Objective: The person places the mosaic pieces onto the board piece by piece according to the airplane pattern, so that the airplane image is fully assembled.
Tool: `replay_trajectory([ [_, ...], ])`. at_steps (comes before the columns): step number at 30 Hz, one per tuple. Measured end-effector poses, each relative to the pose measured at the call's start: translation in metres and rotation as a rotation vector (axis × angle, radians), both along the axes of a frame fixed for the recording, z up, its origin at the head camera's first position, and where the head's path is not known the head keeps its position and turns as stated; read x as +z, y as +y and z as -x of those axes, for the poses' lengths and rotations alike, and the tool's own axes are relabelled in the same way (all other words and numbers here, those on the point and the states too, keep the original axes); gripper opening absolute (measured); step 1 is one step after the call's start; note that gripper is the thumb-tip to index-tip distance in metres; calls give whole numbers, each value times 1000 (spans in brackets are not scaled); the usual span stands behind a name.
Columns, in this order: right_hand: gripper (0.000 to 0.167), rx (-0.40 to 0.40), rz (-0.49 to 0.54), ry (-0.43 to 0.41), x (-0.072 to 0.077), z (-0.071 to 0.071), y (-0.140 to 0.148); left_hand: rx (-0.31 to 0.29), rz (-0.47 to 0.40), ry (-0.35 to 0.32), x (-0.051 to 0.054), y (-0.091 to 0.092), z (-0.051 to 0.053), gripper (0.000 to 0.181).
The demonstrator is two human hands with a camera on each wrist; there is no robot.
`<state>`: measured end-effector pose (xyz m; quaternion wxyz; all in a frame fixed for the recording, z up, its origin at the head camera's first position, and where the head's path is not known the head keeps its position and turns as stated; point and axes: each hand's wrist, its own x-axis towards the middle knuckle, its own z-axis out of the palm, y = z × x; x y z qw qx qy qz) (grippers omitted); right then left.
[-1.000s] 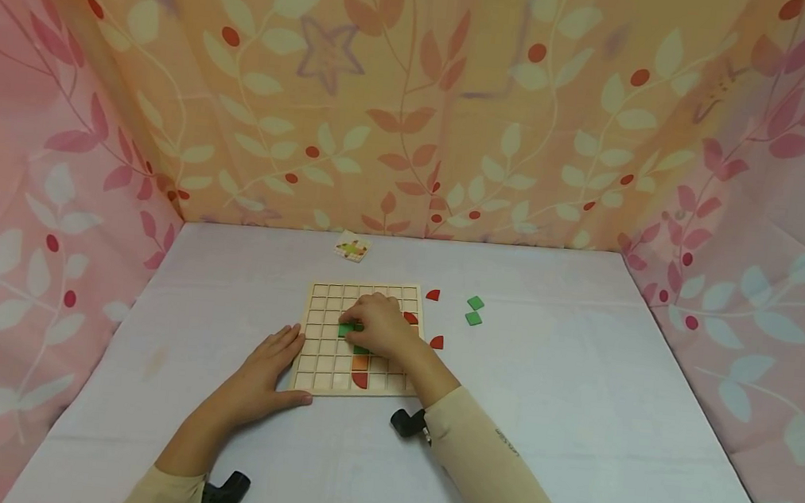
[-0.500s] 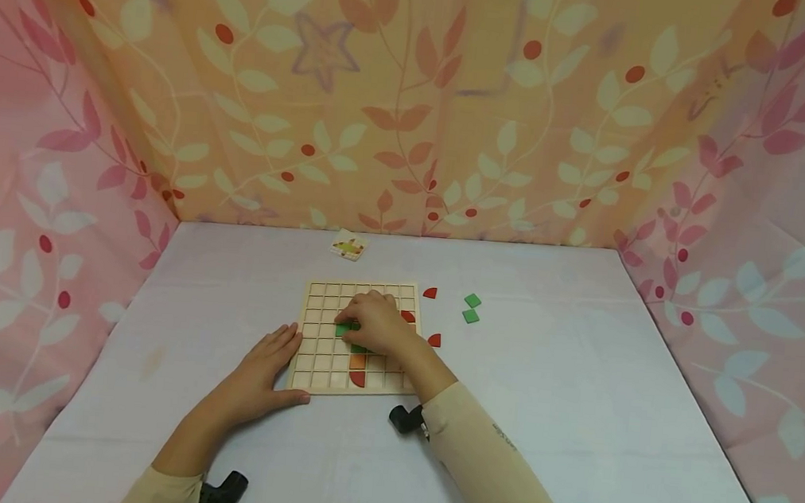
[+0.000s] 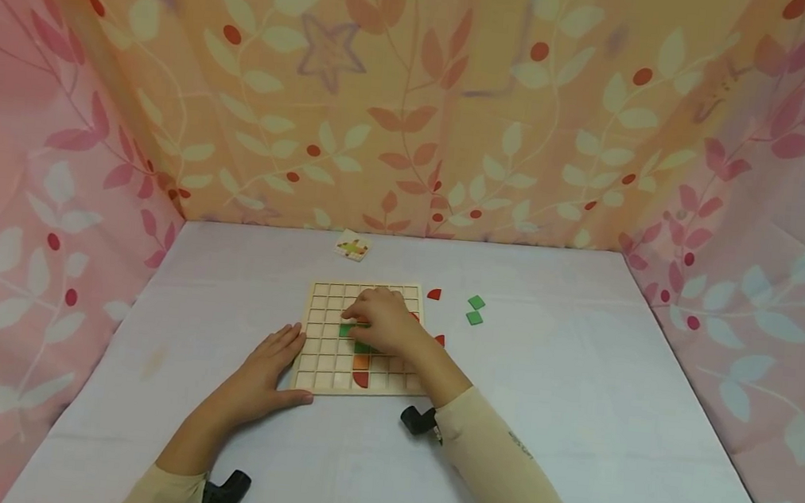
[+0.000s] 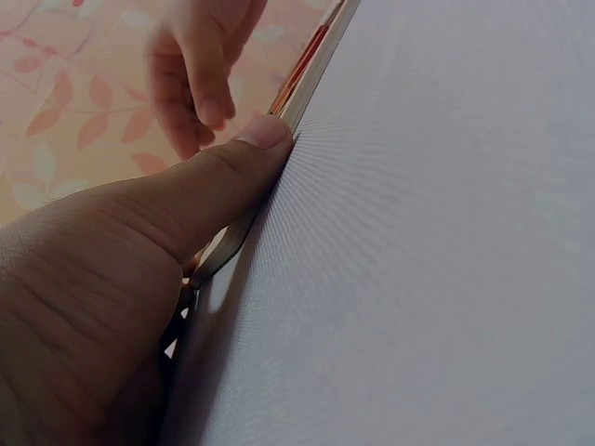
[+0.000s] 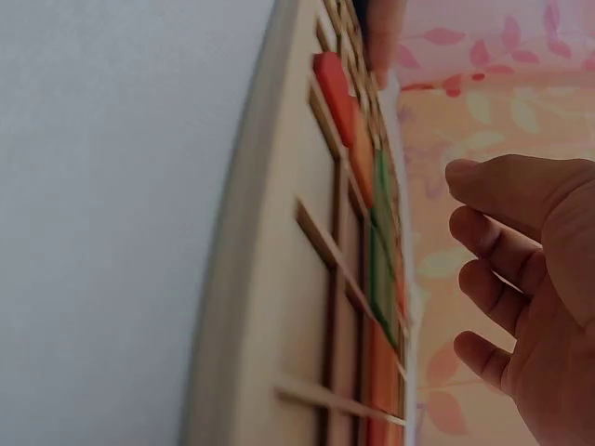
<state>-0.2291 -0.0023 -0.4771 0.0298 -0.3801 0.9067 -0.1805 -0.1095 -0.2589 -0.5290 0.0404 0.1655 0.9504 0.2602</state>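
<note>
A wooden grid board [image 3: 321, 356] lies on the white table. My left hand [image 3: 258, 379] rests at its left side, fingers along that edge and thumb [image 4: 218, 181] against the near edge. Over the middle of the board hovers my right hand [image 3: 387, 322]. In the right wrist view its fingers [image 5: 488, 293] are loosely bent, apart from the board, with nothing visible between them. Set in the cells are a green square [image 3: 346, 330], more green [image 3: 363, 348], an orange square [image 3: 361, 362] and a red quarter-circle [image 3: 361, 380]. The right hand hides other cells.
Right of the board lie a red quarter-circle [image 3: 435, 294], another partly covered red piece [image 3: 440, 340] and two green squares [image 3: 476, 301]. A small patterned card [image 3: 353, 245] lies behind the board. Floral cloth walls [image 3: 413, 125] enclose the table's back and sides.
My right hand has lifted a little off the pieces and its forearm has shifted slightly right. Red now shows beneath its fingers. The left hand has kept its place at the board.
</note>
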Motion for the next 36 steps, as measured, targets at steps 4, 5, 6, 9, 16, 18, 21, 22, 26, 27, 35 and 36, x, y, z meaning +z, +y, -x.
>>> replay_trajectory([
  [4,27,-7,96,-4,13,-4,16,6,1,-1,-2,1,1,112],
  [5,26,-14,116,-4,16,-4,21,9,2,0,-2,1,1,113],
  [6,26,-18,137,-7,20,-5,26,12,6,0,-3,1,1,113],
  [9,26,-43,164,8,31,-8,41,18,11,1,-4,1,1,113],
  [16,26,-105,200,61,49,-13,81,23,0,-14,-3,2,0,112],
  [18,27,-122,218,69,50,-14,91,24,4,-13,-3,3,0,112],
  [21,27,-150,229,86,49,-15,105,26,5,-14,-3,2,1,112],
  [22,27,-155,233,92,48,-14,109,26,6,-15,-3,2,1,112],
  [26,26,-165,262,104,46,-13,120,25,8,-12,-2,1,2,113],
  [27,26,-168,271,105,46,-12,122,25,7,-11,-2,1,2,113],
  [35,26,-232,295,59,40,-5,142,27,12,-10,-4,1,2,115],
  [36,26,-245,293,53,39,-4,145,29,15,-10,-4,1,2,115],
])
